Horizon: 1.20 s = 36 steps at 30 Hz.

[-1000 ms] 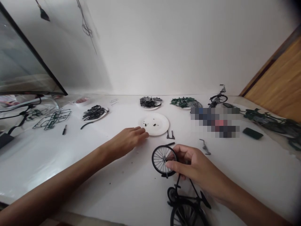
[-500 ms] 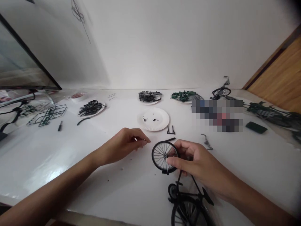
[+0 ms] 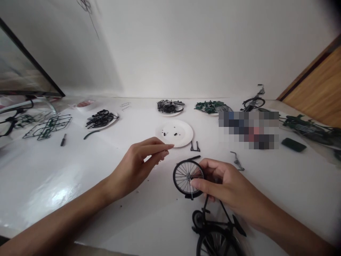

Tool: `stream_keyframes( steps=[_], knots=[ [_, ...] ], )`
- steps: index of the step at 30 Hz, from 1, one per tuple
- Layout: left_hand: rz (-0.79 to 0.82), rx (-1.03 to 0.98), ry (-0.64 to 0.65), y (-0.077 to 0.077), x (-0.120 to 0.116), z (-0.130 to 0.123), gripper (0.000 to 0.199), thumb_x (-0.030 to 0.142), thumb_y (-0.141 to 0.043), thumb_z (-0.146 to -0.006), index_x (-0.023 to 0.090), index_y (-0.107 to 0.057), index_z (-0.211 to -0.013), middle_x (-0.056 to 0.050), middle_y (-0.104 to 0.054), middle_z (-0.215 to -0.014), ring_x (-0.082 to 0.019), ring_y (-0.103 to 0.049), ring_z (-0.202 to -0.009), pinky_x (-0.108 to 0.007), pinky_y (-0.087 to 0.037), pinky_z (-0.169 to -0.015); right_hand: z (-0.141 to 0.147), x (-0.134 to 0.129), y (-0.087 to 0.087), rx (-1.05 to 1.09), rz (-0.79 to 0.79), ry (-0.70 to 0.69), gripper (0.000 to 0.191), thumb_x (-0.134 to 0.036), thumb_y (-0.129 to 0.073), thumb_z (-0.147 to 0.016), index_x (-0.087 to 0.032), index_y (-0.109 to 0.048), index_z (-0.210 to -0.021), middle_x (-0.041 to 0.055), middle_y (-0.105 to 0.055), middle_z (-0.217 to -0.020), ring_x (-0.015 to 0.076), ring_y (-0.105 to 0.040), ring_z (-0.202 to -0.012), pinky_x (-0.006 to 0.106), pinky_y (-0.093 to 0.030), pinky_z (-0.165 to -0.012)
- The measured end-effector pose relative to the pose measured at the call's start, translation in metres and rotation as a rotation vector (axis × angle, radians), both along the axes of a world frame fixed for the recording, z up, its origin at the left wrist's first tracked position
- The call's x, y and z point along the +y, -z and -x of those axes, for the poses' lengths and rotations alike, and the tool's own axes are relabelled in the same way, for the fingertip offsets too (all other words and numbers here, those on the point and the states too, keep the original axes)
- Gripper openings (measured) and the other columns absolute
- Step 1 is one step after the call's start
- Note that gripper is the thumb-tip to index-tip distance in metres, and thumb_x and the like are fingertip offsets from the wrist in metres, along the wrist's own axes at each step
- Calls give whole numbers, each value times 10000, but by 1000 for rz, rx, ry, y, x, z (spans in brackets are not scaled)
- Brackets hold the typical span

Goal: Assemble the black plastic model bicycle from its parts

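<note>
The model bicycle wheel [image 3: 182,176] is black, with a radial pattern of thin silver spokes. The paper plate [image 3: 184,137] is white with a fluted rim, flecked by small black parts [image 3: 176,134]. The plastic sprue frame [image 3: 46,128] is dark green; the wood panel [image 3: 317,96] is honey-brown with streaky grain.

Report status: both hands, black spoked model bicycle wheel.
Right hand gripping thin black spoked model bicycle wheel at hub. Left hand at rim of white paper plate. Small black forked part lies beside wheel.
</note>
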<state>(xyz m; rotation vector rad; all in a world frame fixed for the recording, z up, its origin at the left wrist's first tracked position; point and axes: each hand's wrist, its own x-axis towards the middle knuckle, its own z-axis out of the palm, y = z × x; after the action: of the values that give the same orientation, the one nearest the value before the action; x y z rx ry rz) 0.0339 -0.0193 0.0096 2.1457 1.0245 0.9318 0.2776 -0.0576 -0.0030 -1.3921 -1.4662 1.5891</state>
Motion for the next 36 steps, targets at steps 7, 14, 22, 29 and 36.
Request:
stream_keyframes(
  steps=[7,14,22,29,36],
  knots=[
    [-200,-118,24,-5,-24,-17,133,110,-728,-843,174,-720,-958,-1,-750,-847,-94,-679,-740,-186,-545,-675,1,2,-2,21,-32,-14,154,-339,-720,-847,-218,-659,-922,-11,-665,-854,117,-583,-763,217,-462,-650],
    [-380,-138,111,-4,-22,-29,99,63,-725,-826,114,-742,-909,-85,-721,-908,-146,-634,-844,-276,-538,-734,2,2,-3,-8,-76,-23,177,-359,-723,-847,-211,-655,-917,-2,-673,-863,139,-591,-804,245,-459,-702],
    [-399,-36,87,0,-21,-32,66,113,-724,-844,156,-736,-893,-51,-690,-889,-148,-595,-806,-321,-460,-708,3,2,-5,15,-68,-31,189,-364,-735,-841,-205,-647,-893,-20,-641,-826,109,-558,-745,207,-434,-626],
    [-414,73,78,-1,-23,-27,126,113,-708,-860,197,-697,-952,-23,-683,-929,-142,-574,-822,-327,-404,-728,4,-1,-6,47,-60,-8,153,-289,-756,-811,-203,-654,-885,-18,-639,-811,112,-549,-712,213,-419,-599],
    [-492,207,156,0,-29,-25,223,22,-609,-894,199,-648,-1026,-26,-692,-994,-148,-565,-859,-348,-384,-766,4,0,-4,53,-89,-12,151,-305,-744,-819,-208,-644,-876,-13,-638,-822,133,-566,-762,240,-440,-677]
  ],
)
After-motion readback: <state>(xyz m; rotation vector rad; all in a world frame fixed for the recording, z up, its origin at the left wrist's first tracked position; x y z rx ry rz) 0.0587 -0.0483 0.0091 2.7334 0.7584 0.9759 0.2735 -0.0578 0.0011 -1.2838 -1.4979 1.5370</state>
